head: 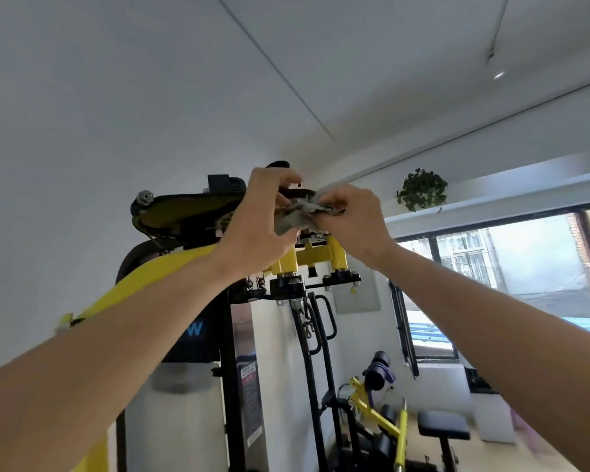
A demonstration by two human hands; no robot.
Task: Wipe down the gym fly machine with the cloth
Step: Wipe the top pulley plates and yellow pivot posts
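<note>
Both hands reach overhead to the top of the machine [307,257]. The cloth [295,218] is bunched between them, just above the yellow bracket: the right hand [351,219] pinches its right end, the left hand [259,226] curls around its left side. It runs left-right, equally near both.

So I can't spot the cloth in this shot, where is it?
In the head view, the grey cloth is bunched between the left hand and right hand, at the top of the fly machine.
</note>
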